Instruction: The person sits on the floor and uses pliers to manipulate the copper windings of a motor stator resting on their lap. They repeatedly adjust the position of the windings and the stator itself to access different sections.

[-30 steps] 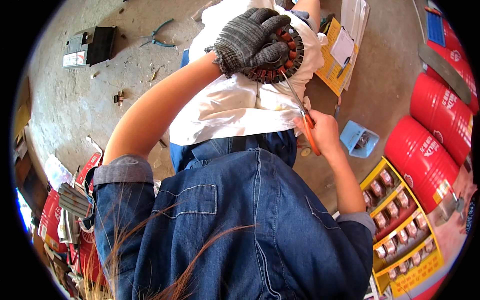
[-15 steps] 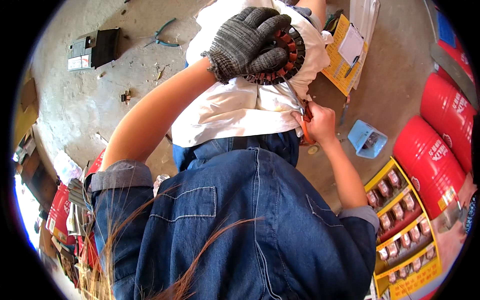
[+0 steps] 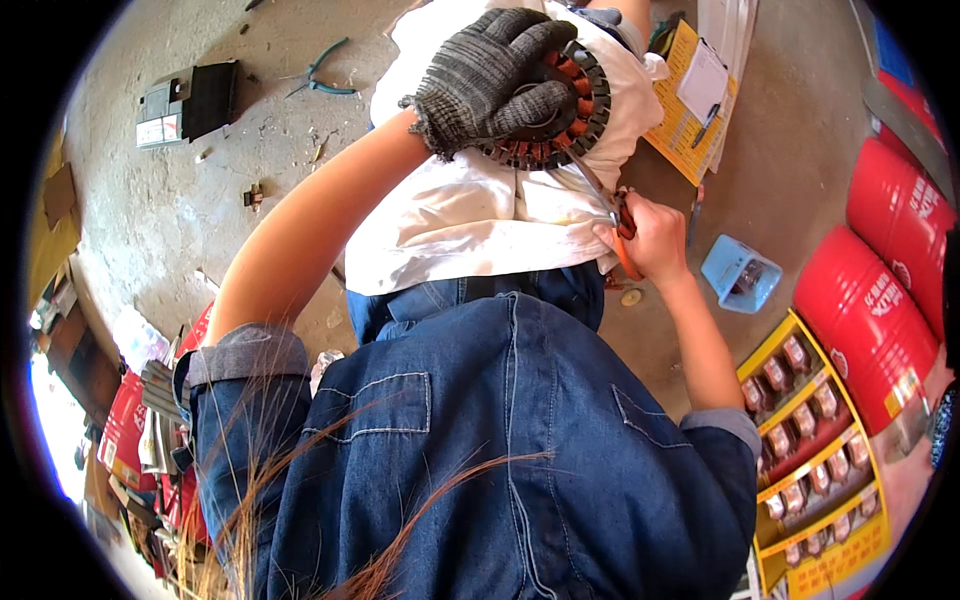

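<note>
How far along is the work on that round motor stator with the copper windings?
Done: cannot tell; nothing removed shows. In hand: the gloved left hand grips the round stator with copper coils over a white cloth; the bare right hand works an orange-handled tool at its lower rim. Left: the visible coils remain in place.

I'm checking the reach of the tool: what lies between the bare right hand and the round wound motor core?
In the head view, only the orange-handled tool's metal tip spans from the right hand to the motor core, above white cloth.
</note>
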`<state>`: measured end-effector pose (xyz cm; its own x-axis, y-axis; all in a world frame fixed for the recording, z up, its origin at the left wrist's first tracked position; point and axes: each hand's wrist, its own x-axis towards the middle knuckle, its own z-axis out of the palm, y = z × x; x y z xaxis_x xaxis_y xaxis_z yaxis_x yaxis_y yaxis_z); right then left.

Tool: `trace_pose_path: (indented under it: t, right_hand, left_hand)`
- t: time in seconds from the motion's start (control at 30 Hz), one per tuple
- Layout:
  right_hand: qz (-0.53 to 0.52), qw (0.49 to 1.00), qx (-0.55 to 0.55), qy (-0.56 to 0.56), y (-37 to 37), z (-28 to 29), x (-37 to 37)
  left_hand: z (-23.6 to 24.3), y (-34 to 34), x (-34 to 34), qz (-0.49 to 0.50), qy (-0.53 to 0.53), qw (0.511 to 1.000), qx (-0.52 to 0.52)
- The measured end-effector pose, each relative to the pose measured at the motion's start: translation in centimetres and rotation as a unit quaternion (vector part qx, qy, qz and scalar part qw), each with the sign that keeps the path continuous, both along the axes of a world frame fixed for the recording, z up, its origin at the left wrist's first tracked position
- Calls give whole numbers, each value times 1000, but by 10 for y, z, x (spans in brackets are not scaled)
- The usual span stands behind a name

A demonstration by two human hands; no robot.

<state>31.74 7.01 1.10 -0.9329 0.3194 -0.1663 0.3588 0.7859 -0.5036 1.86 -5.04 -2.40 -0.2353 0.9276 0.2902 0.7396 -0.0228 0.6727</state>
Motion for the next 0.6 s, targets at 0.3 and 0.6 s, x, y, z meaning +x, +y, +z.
trace_pose_path:
  t: [0.3, 0.6]
  right_hand:
    - [-41, 993, -30, -111, -13, 30, 5]
    - [-54, 980, -46, -186, -15, 45, -7]
  left_hand:
    - [9, 0, -2, -22, -15, 1000, 9]
    - [14, -3, 0, -13, -45, 999, 22]
